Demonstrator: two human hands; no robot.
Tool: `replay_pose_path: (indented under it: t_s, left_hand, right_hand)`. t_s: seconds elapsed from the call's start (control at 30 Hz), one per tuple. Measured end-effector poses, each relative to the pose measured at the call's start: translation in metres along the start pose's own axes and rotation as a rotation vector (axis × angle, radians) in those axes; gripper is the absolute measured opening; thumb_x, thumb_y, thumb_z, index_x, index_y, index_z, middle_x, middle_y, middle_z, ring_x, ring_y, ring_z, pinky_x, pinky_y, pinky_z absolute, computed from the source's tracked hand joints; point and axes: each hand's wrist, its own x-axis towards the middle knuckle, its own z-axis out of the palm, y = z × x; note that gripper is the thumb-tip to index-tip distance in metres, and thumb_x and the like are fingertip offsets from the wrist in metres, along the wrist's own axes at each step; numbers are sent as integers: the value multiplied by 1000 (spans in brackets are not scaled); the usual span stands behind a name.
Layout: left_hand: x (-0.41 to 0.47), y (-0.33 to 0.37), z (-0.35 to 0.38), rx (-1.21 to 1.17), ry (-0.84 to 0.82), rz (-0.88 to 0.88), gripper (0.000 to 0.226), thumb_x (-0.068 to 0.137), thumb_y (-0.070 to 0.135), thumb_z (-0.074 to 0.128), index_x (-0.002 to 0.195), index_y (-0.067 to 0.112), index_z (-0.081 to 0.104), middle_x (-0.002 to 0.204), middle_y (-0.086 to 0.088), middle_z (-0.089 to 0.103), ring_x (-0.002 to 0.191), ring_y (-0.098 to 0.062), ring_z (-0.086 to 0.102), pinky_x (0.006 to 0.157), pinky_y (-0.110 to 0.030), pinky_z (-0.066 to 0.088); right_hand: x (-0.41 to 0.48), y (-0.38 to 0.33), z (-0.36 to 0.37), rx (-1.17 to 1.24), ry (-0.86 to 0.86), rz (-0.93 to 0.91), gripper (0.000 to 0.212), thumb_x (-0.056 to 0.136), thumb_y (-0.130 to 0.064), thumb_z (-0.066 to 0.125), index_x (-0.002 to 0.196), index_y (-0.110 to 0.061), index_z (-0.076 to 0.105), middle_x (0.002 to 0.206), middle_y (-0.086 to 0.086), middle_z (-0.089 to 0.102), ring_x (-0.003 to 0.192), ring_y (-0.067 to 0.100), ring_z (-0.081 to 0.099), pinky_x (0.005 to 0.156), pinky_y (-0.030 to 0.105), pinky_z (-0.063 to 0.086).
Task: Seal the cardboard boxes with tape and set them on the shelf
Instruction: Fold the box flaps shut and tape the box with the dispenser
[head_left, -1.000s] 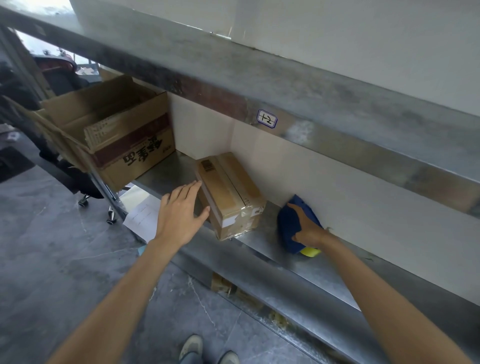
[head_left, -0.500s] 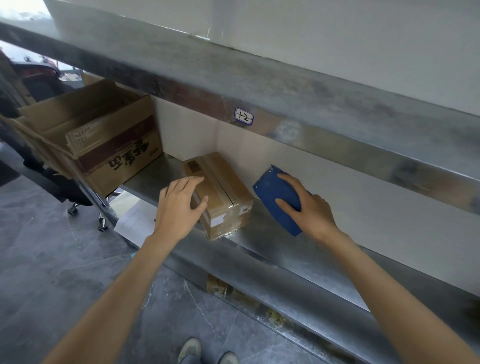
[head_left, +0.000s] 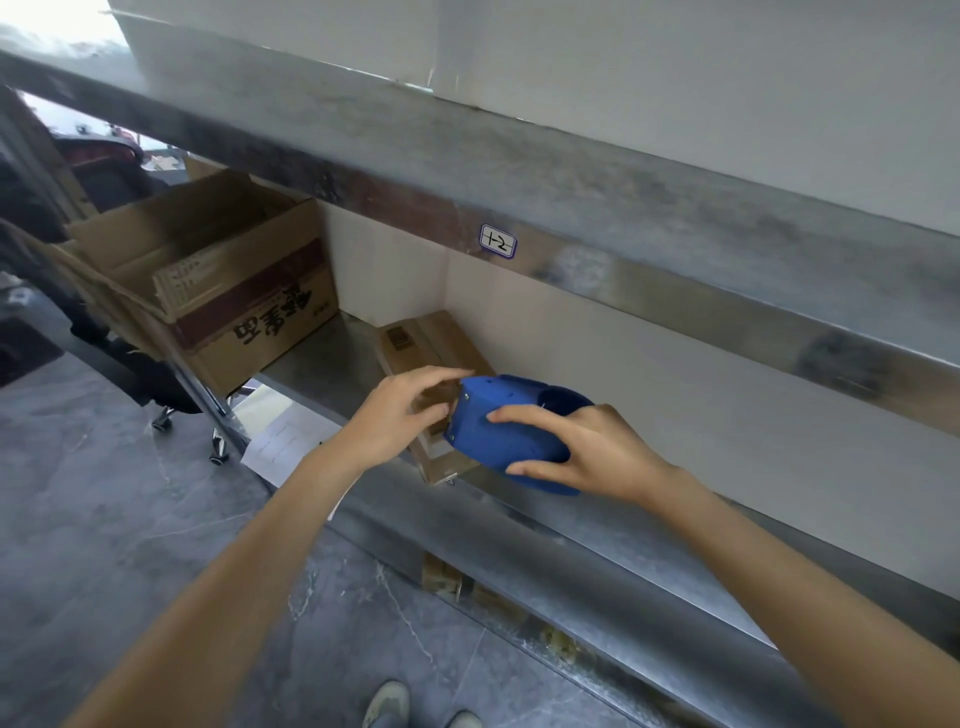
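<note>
Since half a second ago the right hand (head_left: 597, 452) has carried the tape dispenser (head_left: 511, 434) from its place beside the small box (head_left: 415, 343) to a position over the near end of that box. The left hand (head_left: 400, 415) has slid along the top of the box to meet the dispenser's front.

The metal shelf (head_left: 649, 540) carries everything here. Its upper board (head_left: 571, 171) hangs over the work, so the hands must reach in under it. At the left stands the large open box (head_left: 249, 312), flaps up and not sealed (it sits at the shelf's end, perhaps partly on a cart; I cannot tell which). It is well apart from the hands, so I judge it waits for a later turn.

The small box lies on the shelf against the back wall, its near end sticking out a little over the front edge. This end is where a strip would begin. It is already on the shelf, so the shelf serves as a working table.

The blue dispenser is held low, its front toward the left hand and just above the box top. The right hand is wrapped round its body, thumb on the upper side and fingers below, which gives a firm hold for pulling.

The left hand has bent fingers resting at the dispenser's mouth. Probably it looks for the tape end, but whether it pinches anything I cannot tell.

A small label (head_left: 497, 240) is stuck on the upper board's edge.
</note>
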Motion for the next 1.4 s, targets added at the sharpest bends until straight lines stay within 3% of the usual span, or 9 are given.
replay_pose_path:
  t_s: [0.13, 0.3, 0.47, 0.57, 0.7, 0.83, 0.93, 1.17, 1.4]
  left_hand:
    - [-4, 0, 1, -103, -76, -43, 44, 95, -8, 52, 127, 21, 64, 122, 8, 68, 115, -2, 61, 99, -23, 49]
    - [-7, -2, 3, -175, -97, -88, 34, 96, -5, 55, 115, 20, 69, 109, 4, 73, 104, -11, 68, 94, -32, 54]
    - [-9, 1, 0, -223, -116, -96, 33, 95, -7, 55, 112, 18, 69, 105, 5, 73, 100, -10, 69, 88, -24, 54]
    - [-10, -4, -1, -224, -86, -123, 36, 92, -13, 55, 104, 17, 69, 96, 8, 73, 94, -7, 69, 87, -25, 52]
    - [-11, -5, 3, -213, -22, -127, 26, 87, -4, 70, 108, 11, 71, 99, 5, 74, 93, -7, 69, 87, -29, 56]
    - [-11, 10, 14, -304, 32, -106, 34, 85, -4, 73, 115, 10, 68, 105, 11, 74, 98, -5, 69, 83, -17, 53]
    - [-11, 19, 18, -361, 39, -118, 38, 85, -4, 72, 111, 23, 66, 102, 22, 73, 100, -4, 69, 82, -16, 53]
    - [-12, 16, 17, -358, 67, -124, 33, 90, 0, 67, 121, 11, 65, 115, 3, 70, 108, -11, 67, 89, -27, 57]
    - [-13, 13, 16, -311, 42, -128, 28, 90, 0, 67, 116, 11, 62, 113, -1, 66, 107, -9, 64, 87, -25, 57]
  right_hand:
    - [0, 0, 2, -30, 94, -96, 48, 92, -57, 52, 138, -44, 45, 50, -6, 28, 44, 14, 29, 44, 29, 40]
    - [0, -2, 3, -32, 121, -159, 45, 94, -53, 52, 138, -41, 48, 49, -8, 26, 45, 13, 25, 44, 21, 32]
    - [-3, -4, 7, 31, 104, -110, 45, 93, -54, 52, 137, -45, 45, 49, -7, 41, 44, 11, 31, 47, 21, 38]
    - [-4, -7, 5, 300, 112, 52, 48, 89, -55, 60, 134, -51, 45, 72, -9, 65, 49, 10, 49, 57, 24, 49]
    - [-1, -13, -5, 745, 160, 208, 47, 86, -31, 76, 126, -44, 56, 119, -19, 66, 98, 8, 68, 82, 26, 55]
    - [3, -21, -8, 926, 177, 285, 46, 84, -24, 77, 124, -36, 59, 120, -21, 64, 104, 8, 66, 81, 25, 56]
    - [4, -26, -9, 1008, 218, 301, 44, 85, -19, 75, 124, -29, 59, 120, -25, 61, 105, 7, 65, 78, 20, 54]
    - [1, -30, -13, 1050, 188, 305, 44, 84, -20, 75, 124, -30, 60, 120, -23, 63, 106, 9, 65, 79, 24, 56]
    - [-4, -29, -13, 1039, 133, 296, 45, 84, -19, 76, 124, -33, 60, 124, -18, 62, 107, 13, 65, 80, 27, 57]
